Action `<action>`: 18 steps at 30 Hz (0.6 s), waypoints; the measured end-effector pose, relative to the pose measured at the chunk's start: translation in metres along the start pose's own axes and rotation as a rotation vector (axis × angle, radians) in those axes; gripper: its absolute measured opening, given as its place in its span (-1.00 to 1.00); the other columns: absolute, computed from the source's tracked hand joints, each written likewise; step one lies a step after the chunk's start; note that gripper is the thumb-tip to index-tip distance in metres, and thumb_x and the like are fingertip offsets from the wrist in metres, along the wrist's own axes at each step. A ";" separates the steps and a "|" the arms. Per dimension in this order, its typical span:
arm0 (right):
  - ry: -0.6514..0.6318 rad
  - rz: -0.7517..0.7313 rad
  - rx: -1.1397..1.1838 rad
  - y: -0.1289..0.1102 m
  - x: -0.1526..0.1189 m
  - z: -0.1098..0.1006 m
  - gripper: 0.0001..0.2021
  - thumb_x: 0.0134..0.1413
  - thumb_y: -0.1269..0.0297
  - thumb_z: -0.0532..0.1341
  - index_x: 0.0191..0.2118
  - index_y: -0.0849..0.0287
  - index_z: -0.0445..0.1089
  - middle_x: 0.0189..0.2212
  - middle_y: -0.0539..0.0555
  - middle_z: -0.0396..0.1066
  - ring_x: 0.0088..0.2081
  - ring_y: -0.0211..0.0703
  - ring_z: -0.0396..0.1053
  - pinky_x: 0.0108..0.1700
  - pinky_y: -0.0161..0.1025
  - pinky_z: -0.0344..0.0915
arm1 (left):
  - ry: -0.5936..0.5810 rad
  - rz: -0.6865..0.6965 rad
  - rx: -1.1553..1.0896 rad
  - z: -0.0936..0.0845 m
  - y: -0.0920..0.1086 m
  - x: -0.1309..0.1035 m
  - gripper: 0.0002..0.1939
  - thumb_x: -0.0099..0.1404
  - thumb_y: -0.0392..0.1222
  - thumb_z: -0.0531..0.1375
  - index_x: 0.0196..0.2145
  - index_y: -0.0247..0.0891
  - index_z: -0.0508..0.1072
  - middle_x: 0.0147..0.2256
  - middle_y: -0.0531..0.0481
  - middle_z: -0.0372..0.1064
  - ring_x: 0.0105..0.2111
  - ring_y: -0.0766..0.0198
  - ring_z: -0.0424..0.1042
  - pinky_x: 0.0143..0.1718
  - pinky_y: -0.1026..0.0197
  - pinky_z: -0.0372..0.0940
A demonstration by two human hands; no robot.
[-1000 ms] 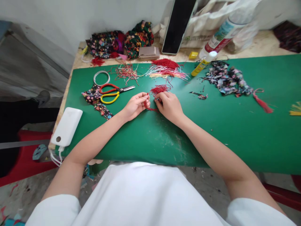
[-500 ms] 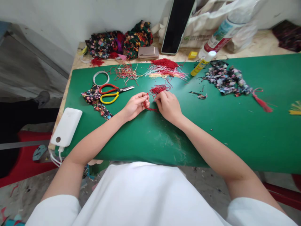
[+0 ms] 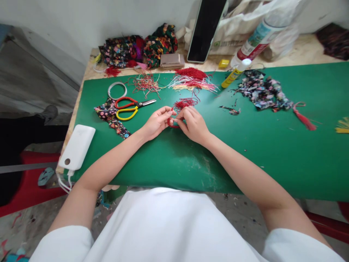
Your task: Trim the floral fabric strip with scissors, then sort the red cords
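Observation:
Between my hands, low over the green mat [image 3: 158, 160], is a thin red cord [image 3: 171, 124], curved in a loop. My left hand [image 3: 157, 123] is closed on the cord, its thumb and forefinger pinched together. My right hand [image 3: 193, 124] is also closed, with its fingertips pinching near the left fingertips; the part of the cord inside it is hidden. Just beyond lies a heap of short red cords [image 3: 186, 103]. Left of my left hand are scissors [image 3: 133, 107] with one red and one yellow handle, lying on a floral fabric strip [image 3: 111, 115].
Red tassels with pale cords [image 3: 192, 79] and loose cords [image 3: 146, 83] lie behind. A phone [image 3: 205, 32] leans upright at the back. A glue stick [image 3: 235, 74] stands near floral scraps [image 3: 264, 91]. A red tassel [image 3: 304, 117] lies right; a white power bank [image 3: 77, 147] lies left.
My right hand has moved slightly left, bringing its fingertips up to the left fingertips. The red cord between them now makes a tighter loop. My left hand has barely moved.

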State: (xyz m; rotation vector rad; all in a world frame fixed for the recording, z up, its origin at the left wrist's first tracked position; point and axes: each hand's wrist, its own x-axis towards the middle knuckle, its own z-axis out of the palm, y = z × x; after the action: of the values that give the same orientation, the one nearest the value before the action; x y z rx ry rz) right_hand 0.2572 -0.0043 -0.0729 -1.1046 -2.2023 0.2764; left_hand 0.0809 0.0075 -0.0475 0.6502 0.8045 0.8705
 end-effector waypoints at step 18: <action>0.077 -0.012 0.125 -0.003 0.000 -0.001 -0.63 0.46 -0.01 0.02 -0.34 0.08 0.31 -0.51 0.01 0.25 -0.39 -0.09 0.22 -0.28 -0.13 0.20 | -0.115 0.002 0.175 -0.005 -0.004 0.003 -0.81 0.33 -0.32 0.30 -0.38 -0.29 0.35 -0.54 0.18 0.36 -0.60 0.51 0.35 -0.46 0.38 0.24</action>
State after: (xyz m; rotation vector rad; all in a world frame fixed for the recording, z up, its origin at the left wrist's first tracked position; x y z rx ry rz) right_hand 0.2558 -0.0058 -0.0710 -1.0166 -2.0934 0.3556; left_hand 0.0794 0.0090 -0.0542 0.8470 0.7817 0.7626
